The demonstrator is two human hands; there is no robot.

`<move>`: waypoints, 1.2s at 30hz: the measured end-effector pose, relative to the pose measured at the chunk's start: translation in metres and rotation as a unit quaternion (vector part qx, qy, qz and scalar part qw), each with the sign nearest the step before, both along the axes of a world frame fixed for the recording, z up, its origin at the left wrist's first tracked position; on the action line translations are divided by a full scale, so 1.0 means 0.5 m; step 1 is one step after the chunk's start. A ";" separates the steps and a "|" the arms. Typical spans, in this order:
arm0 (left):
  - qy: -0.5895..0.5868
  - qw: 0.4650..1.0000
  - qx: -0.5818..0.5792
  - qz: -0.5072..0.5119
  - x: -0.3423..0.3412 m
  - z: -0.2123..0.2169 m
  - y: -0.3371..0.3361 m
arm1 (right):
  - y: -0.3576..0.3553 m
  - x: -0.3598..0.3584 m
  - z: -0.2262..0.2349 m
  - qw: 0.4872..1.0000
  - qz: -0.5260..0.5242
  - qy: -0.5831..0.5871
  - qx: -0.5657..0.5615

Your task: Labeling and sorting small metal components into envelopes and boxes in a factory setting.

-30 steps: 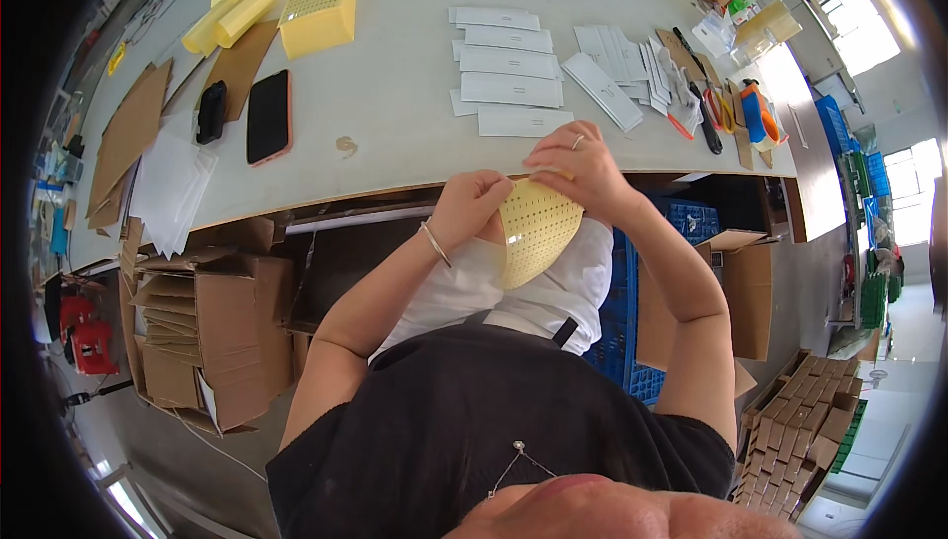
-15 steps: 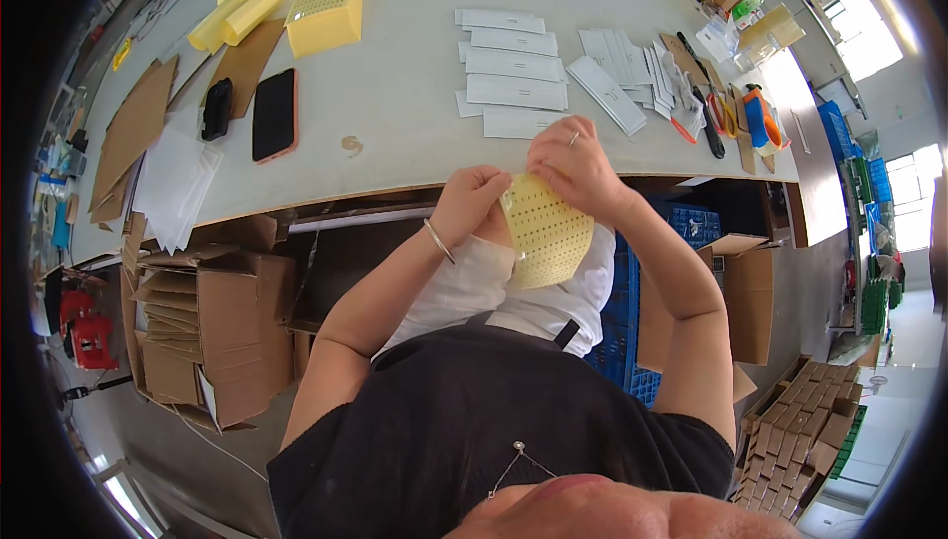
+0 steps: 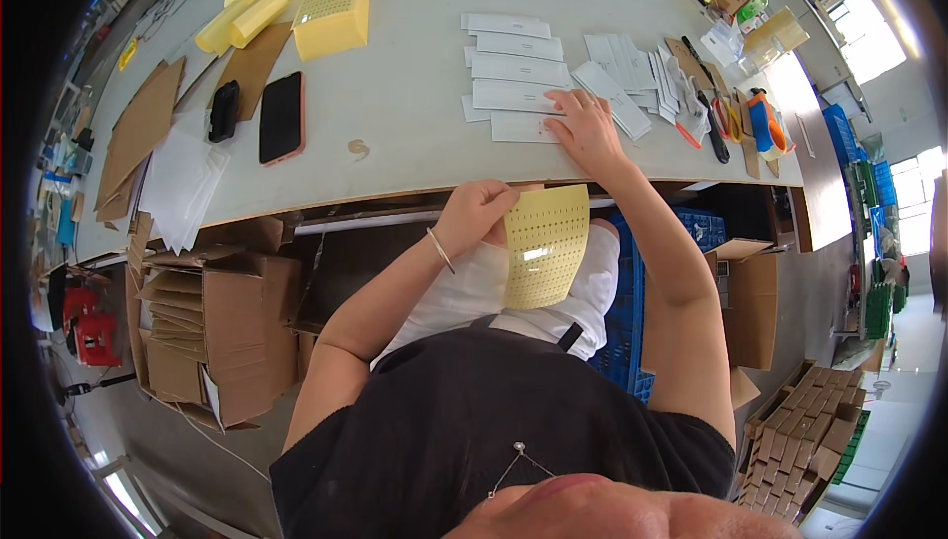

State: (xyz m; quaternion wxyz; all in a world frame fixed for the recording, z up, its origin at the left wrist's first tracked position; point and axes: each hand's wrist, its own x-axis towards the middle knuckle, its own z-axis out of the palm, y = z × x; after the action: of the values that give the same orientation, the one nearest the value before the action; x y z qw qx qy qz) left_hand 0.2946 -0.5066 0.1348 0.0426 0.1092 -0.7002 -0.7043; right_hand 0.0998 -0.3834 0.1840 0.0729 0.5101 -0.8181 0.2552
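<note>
Pinched at its upper left corner by my left hand (image 3: 476, 211), a glossy yellow label sheet (image 3: 546, 253) with rows of small dark marks hangs over my lap. The fingers of that hand are closed on it. My right hand (image 3: 590, 134) reaches over the table's front part, thumb and fingers spread. Its fingertips rest at the right ends of the two nearest white paper strips (image 3: 521, 127). Those strips lie flat in an overlapping column running away from me. Beside the hand, on the right, lie more loose white strips (image 3: 614, 100).
A phone (image 3: 282, 117), a black case (image 3: 224, 112), cardboard pieces (image 3: 148, 139) and clear sheets (image 3: 193, 184) lie left. Farther back stands a yellow sheet stack (image 3: 334, 16) beside yellow rolls (image 3: 259, 14). Scissors (image 3: 729, 124) and an orange-blue tape dispenser (image 3: 766, 129) are right. Cardboard boxes (image 3: 252, 327) stand below.
My right hand has let go of the yellow label sheet and moved forward and right onto the white strips. The sheet now hangs flatter from my left hand alone.
</note>
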 end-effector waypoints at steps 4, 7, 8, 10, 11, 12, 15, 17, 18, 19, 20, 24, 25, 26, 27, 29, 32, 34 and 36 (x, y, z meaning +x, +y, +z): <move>-0.016 0.999 0.002 -0.043 0.006 0.013 -0.009 | 0.053 0.019 0.001 0.995 0.050 0.083 0.020; -0.052 0.994 0.053 -0.084 0.006 0.027 -0.012 | 0.080 0.035 0.003 0.996 0.073 0.027 0.043; -0.049 0.994 0.042 -0.085 0.005 0.033 -0.012 | 0.084 0.037 0.005 0.996 0.073 0.029 0.037; -0.069 0.989 0.029 -0.124 -0.001 0.044 -0.013 | 0.092 0.041 0.011 0.994 0.085 -0.044 0.055; -0.053 0.990 0.028 -0.131 -0.002 0.048 -0.012 | 0.095 0.041 0.014 0.994 0.088 -0.039 0.045; -0.058 0.988 0.035 -0.140 -0.002 0.053 -0.012 | 0.096 0.039 0.016 0.994 0.080 -0.029 0.061; -0.062 0.985 0.030 -0.160 -0.005 0.063 -0.015 | 0.102 0.022 0.017 0.996 0.055 0.023 0.066; -0.059 0.984 0.022 -0.169 -0.008 0.064 -0.022 | 0.105 -0.005 0.013 0.995 -0.001 0.089 0.036; -0.048 0.984 0.010 -0.171 -0.008 0.063 -0.025 | 0.105 -0.022 0.010 0.993 -0.051 0.108 0.018; -0.054 0.984 0.004 -0.172 -0.010 0.062 -0.029 | 0.106 -0.042 0.010 0.986 -0.113 0.123 -0.002; -0.037 0.983 -0.005 -0.177 -0.012 0.061 -0.033 | 0.108 -0.060 0.010 0.979 -0.154 0.132 -0.008; -0.039 0.984 -0.004 -0.173 -0.034 0.061 -0.049 | 0.110 -0.083 0.018 0.960 -0.210 0.180 -0.038; -0.031 0.985 -0.022 -0.166 -0.043 0.063 -0.054 | 0.104 -0.075 0.023 0.956 -0.232 0.175 -0.044; -0.018 0.986 -0.026 -0.166 -0.051 0.067 -0.060 | 0.092 -0.062 0.028 0.976 -0.151 0.100 -0.119; -0.029 0.987 -0.025 -0.154 -0.060 0.072 -0.066 | 0.078 -0.044 0.034 0.982 -0.122 -0.023 -0.146; -0.044 0.988 -0.022 -0.146 -0.076 0.081 -0.072 | 0.068 0.008 0.047 0.988 0.027 -0.088 -0.120; -0.041 0.990 0.015 -0.133 -0.098 0.093 -0.076 | 0.049 0.062 0.067 0.990 0.123 -0.028 -0.059; -0.047 0.989 0.048 -0.133 -0.108 0.098 -0.080 | 0.035 0.075 0.074 0.991 0.120 -0.014 -0.064; -0.047 0.987 0.073 -0.137 -0.114 0.097 -0.081 | 0.028 0.076 0.077 0.988 0.133 0.040 -0.062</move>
State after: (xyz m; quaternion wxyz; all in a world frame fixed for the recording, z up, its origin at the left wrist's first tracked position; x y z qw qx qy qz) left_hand 0.2374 -0.5473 0.1834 -0.0949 0.0483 -0.6564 -0.7469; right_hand 0.1376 -0.3696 0.2226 0.1018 0.6189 -0.7220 0.2921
